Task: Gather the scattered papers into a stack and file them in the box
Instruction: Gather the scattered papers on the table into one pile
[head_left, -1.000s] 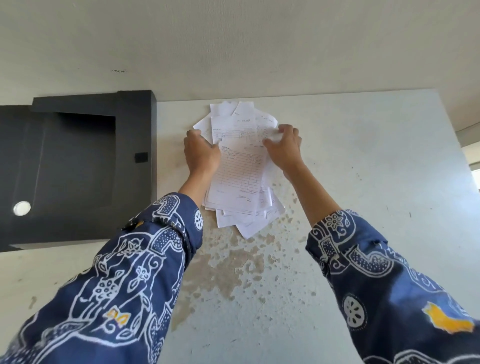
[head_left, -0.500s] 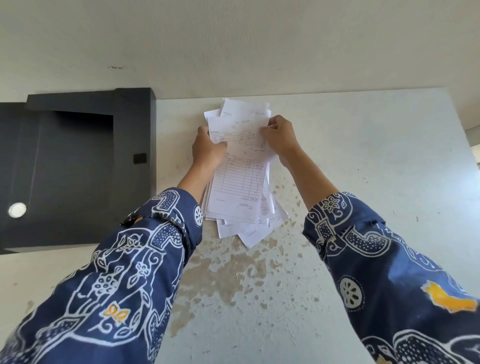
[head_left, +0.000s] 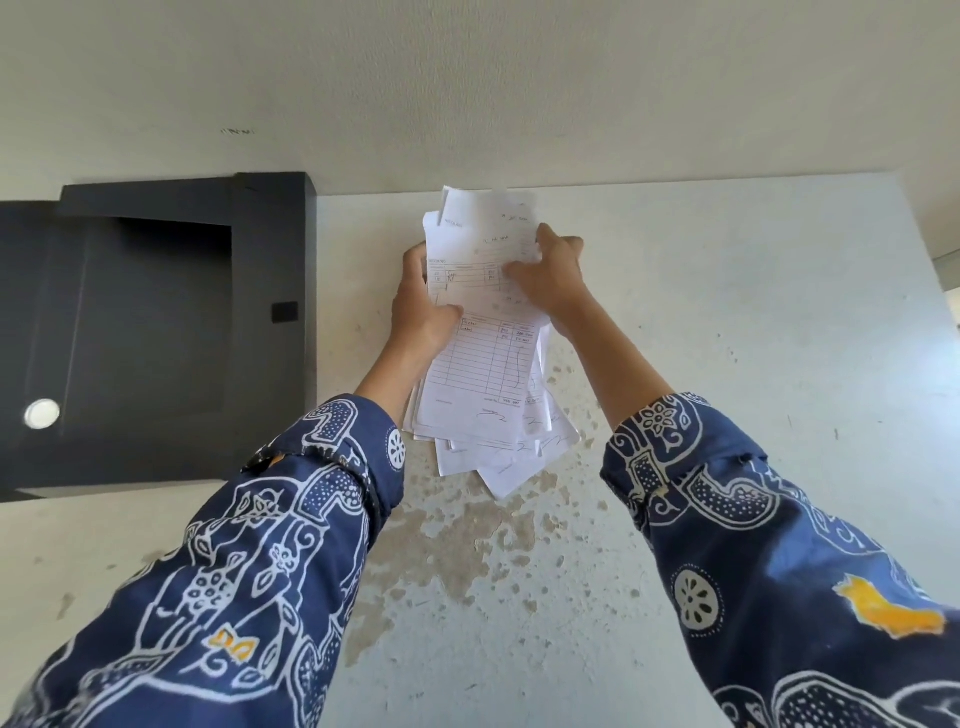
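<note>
The papers (head_left: 480, 358) sit in a loose stack near the far edge of the table (head_left: 727, 312), pinched between both hands. The top sheet is a printed form with ruled rows and columns, handwritten entries in the upper rows and a signature scrawl at the bottom; I cannot read any of the words or figures. Sheets behind it poke out at the top with faint handwriting, also illegible. Lower corners fan out unevenly below, thin white paper, some skewed.

My left hand (head_left: 418, 306) grips the stack's left edge, thumb laid over the top sheet, fingers curled behind and hidden. My right hand (head_left: 550, 278) clamps the right edge higher up, fingers bent over the front of the sheets; its thumb I cannot see. Whether the stack's lower end rests on the table or hangs above it, I cannot tell.

Both sleeves (head_left: 753, 545) are dark blue cloth with white batik-style patterns and small yellow patches.

The box (head_left: 156, 332) lies open to the left, well apart from the papers: black, matte, flat-walled, with a small black tab on its right wall and a round white spot at lower left. Its left side is cut off by the frame.

The tabletop is off-white with peeling, brownish blotches nearer me. Behind it, a pale wall (head_left: 467, 78).
</note>
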